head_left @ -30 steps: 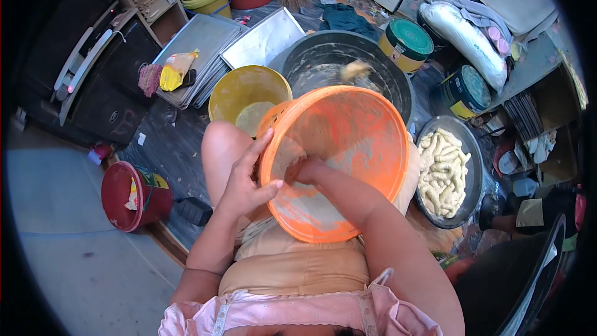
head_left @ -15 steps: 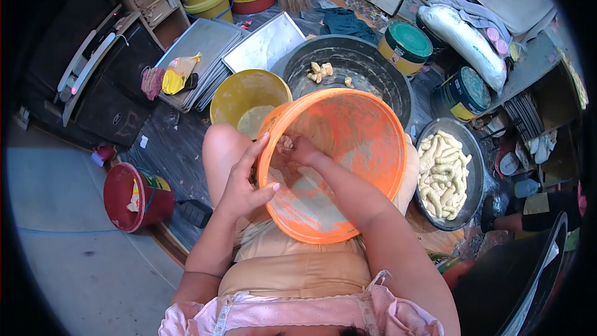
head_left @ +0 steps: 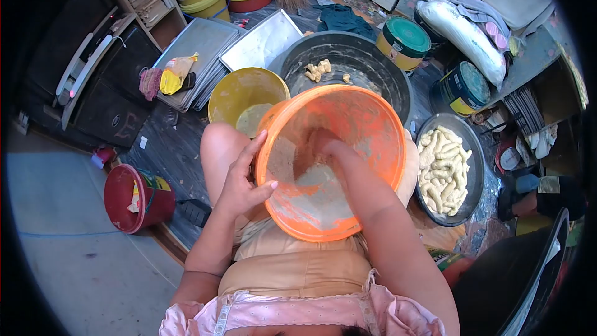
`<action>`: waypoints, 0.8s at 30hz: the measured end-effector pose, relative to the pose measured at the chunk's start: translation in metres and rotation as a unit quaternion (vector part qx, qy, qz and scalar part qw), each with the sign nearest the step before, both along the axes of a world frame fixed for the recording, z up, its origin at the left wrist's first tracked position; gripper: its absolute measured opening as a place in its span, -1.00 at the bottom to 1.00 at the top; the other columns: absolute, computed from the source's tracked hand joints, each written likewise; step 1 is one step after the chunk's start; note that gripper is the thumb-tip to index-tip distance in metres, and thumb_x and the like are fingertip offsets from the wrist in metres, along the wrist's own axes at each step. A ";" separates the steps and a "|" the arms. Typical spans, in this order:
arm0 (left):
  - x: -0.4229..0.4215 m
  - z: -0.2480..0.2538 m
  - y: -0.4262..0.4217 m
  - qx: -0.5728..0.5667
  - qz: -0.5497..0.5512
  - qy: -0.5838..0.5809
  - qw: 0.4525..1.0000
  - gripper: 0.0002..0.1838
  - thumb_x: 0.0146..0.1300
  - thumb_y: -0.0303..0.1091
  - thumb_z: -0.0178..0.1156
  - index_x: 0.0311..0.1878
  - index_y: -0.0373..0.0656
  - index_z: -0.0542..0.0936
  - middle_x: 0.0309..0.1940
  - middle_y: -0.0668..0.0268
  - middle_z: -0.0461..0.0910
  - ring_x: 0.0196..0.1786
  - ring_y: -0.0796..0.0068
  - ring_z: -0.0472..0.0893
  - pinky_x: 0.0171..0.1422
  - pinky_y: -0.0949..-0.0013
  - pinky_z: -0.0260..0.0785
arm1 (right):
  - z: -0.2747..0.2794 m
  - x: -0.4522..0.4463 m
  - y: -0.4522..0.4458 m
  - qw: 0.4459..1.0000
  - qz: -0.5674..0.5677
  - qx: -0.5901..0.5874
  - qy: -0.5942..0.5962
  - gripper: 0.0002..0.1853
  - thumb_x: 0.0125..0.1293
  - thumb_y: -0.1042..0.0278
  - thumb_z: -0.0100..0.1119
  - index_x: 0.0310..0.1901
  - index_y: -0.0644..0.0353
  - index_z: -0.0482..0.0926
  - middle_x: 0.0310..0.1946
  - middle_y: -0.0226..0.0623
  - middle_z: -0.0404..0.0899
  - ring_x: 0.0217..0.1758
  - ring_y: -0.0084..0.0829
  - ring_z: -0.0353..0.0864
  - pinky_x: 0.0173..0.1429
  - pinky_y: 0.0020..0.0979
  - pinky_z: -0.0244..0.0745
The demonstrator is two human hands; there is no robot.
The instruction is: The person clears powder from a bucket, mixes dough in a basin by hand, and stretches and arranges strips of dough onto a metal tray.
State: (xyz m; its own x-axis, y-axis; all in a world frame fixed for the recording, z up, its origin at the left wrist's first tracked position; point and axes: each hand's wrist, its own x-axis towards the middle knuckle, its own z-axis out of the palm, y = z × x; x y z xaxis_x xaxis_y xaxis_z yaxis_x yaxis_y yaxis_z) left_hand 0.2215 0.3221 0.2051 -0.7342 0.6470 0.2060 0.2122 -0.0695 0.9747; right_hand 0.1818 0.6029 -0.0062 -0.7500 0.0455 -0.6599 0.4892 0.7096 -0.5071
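An orange bucket (head_left: 379, 137) tilts toward me in my lap, its inner wall smeared with pale powder or paste. My left hand (head_left: 245, 180) grips its left rim, thumb over the inside and fingers around the outside. Deep inside is my right hand (head_left: 316, 146), blurred and partly dark, so its fingers cannot be made out. Greyish residue (head_left: 314, 190) coats the bucket below it. Beyond stands a wide black tub (head_left: 388, 96) holding a few pale lumps (head_left: 318, 70). To the right, a black basin (head_left: 477, 177) contains several long, pale, dough-like pieces (head_left: 443, 171).
A yellow bucket (head_left: 227, 96) stands just beyond my left knee, near stacked trays (head_left: 261, 40). A red bucket (head_left: 140, 199) sits at left. Lidded tubs (head_left: 404, 40) and a shelf unit (head_left: 541, 99) line the right. A person's leg (head_left: 525, 205) shows at right.
My right hand has moved from the bucket's left inner wall toward its middle and deeper in. My left hand keeps its grip on the rim. At right, the other person's leg has shifted slightly.
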 end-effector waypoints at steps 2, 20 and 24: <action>-0.002 -0.002 0.000 -0.006 -0.001 0.009 1.000 -0.09 0.00 -0.37 0.34 0.44 -0.22 0.14 0.31 0.08 0.29 0.35 0.30 0.33 0.40 0.29 0.17 | 0.044 0.008 0.000 0.988 0.012 0.115 0.099 -0.49 0.12 0.31 0.21 0.15 0.18 0.48 0.25 -0.04 0.40 0.29 -0.17 0.41 0.21 -0.26 0.41; -0.003 0.000 0.003 -0.009 -0.005 0.016 1.000 -0.07 0.00 -0.37 0.35 0.45 -0.26 0.11 0.32 0.09 0.29 0.33 0.32 0.34 0.40 0.31 0.16 | -0.035 0.032 -0.053 0.904 0.402 0.084 0.117 -0.51 -0.05 0.30 0.30 0.03 0.09 0.59 -0.04 -0.14 0.62 0.08 -0.18 0.59 0.11 -0.28 0.48; -0.002 0.001 0.001 -0.008 -0.005 0.006 1.000 -0.07 0.01 -0.36 0.35 0.45 -0.26 0.10 0.31 0.07 0.30 0.34 0.31 0.33 0.40 0.30 0.15 | 0.012 0.027 -0.056 0.983 0.173 0.021 0.061 -0.52 0.02 0.29 0.25 0.05 0.11 0.57 -0.01 -0.15 0.61 0.10 -0.21 0.57 0.14 -0.30 0.45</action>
State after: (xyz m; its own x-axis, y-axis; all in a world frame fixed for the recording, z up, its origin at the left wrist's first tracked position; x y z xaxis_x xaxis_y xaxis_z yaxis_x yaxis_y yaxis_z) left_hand 0.2198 0.3234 0.2057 -0.7247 0.6582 0.2038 0.2232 -0.0555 0.9732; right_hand 0.2085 0.5470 0.0056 -0.7989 -0.2000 -0.5672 0.1530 0.8445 -0.5132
